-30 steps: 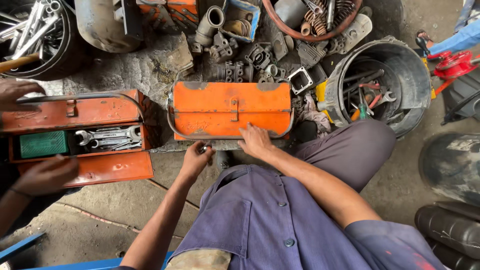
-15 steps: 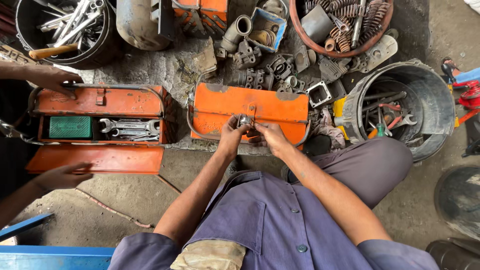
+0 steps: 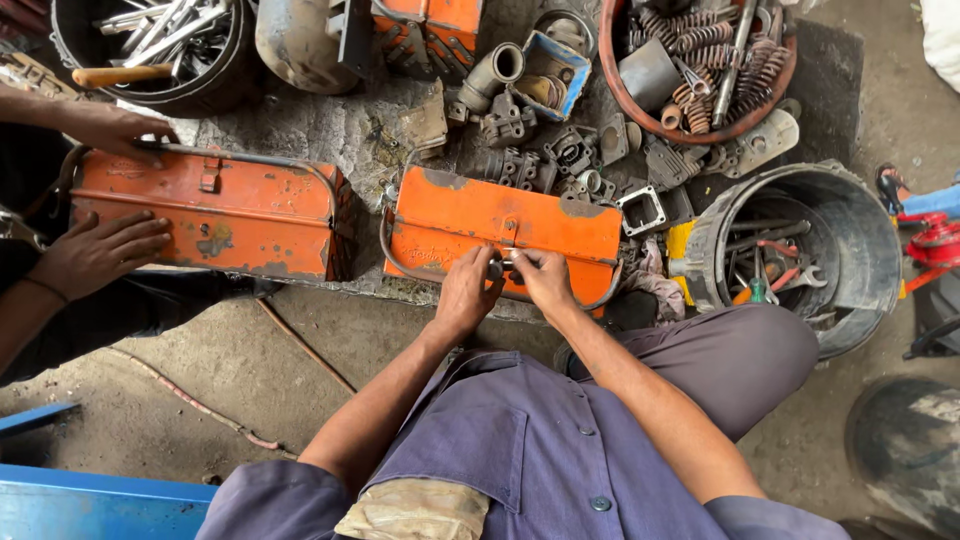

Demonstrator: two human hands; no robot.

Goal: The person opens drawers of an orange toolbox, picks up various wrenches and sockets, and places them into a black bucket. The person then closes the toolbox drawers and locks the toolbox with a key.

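Orange second toolbox (image 3: 205,215) now closed.

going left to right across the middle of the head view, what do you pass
co-worker's hand → shut rusty orange metal toolbox → second orange metal toolbox with the person's left hand and right hand at its latch → grey round bucket of spanners

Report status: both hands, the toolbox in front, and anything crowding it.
Left hand and right hand both at the front latch of the shut orange toolbox. Metal parts crowd behind it. Another person's hands on the second toolbox.
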